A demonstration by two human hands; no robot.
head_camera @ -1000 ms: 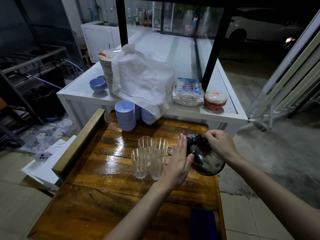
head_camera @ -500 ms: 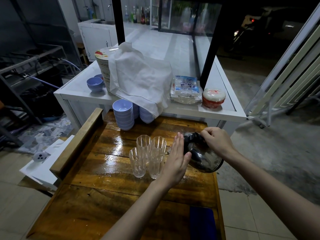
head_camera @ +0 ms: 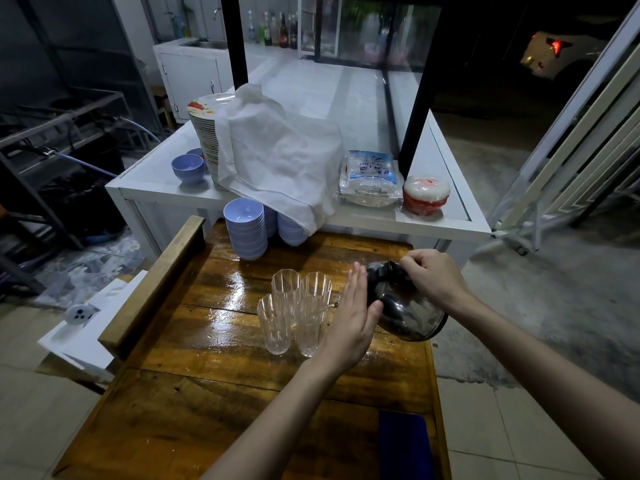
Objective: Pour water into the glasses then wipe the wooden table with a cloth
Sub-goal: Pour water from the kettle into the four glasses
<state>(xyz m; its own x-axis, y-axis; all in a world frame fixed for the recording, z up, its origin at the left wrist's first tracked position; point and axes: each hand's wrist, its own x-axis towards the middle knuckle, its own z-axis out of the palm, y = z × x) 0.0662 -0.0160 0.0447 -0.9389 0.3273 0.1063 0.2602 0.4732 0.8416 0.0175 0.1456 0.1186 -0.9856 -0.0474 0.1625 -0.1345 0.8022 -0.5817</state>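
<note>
Kettle seems tipped slightly further toward the glasses.

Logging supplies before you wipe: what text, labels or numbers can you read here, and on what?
Plastic packet on the white counter: blue print, too blurred to read.
Round tub beside it: red marking, unreadable.
Bottles at the back: labels too small.
Top plate of the stack: red picture, no words.
Nothing else carries text.

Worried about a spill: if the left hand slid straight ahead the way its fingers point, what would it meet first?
Probably nothing close: the left hand points between the glasses and kettle, though depth is unclear.
</note>
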